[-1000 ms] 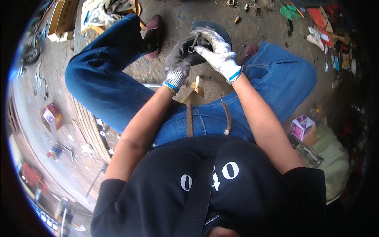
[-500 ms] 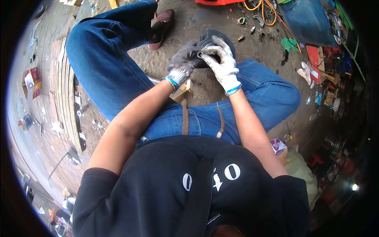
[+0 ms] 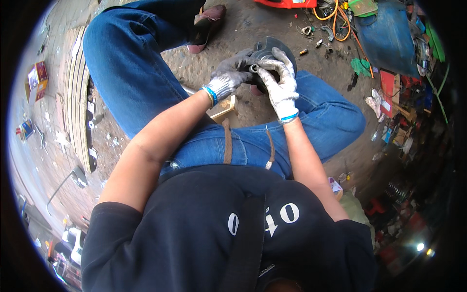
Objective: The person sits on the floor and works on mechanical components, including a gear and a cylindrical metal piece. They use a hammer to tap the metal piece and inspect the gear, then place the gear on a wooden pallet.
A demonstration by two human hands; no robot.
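Observation:
Both gloved hands are together over the space between my bent legs. My left hand [image 3: 228, 73], in a dark grey glove, is closed on the near-left side of a dark curved, disc-like metal part [image 3: 265, 45]. My right hand [image 3: 278, 85], in a soiled white glove, is closed over the same part, its thumb and fingers at a small metal ring [image 3: 253, 68]; whatever joins the ring is hidden by the gloves. A pale wooden block [image 3: 224, 111] lies on the floor below my hands.
Orange hose [image 3: 346, 29], a red container [image 3: 284, 3], a blue plastic sheet [image 3: 386, 39], green cloth [image 3: 360, 66] and loose metal bits lie ahead and right. Wooden planks [image 3: 74, 97] and a small carton [image 3: 36, 80] are left. Dark clutter [image 3: 384, 204] lies lower right.
The view has swung, showing more clutter at the upper right. My hands stay together on the dark part, shifted slightly rightward in the picture; the slim metal shaft seen earlier is now covered.

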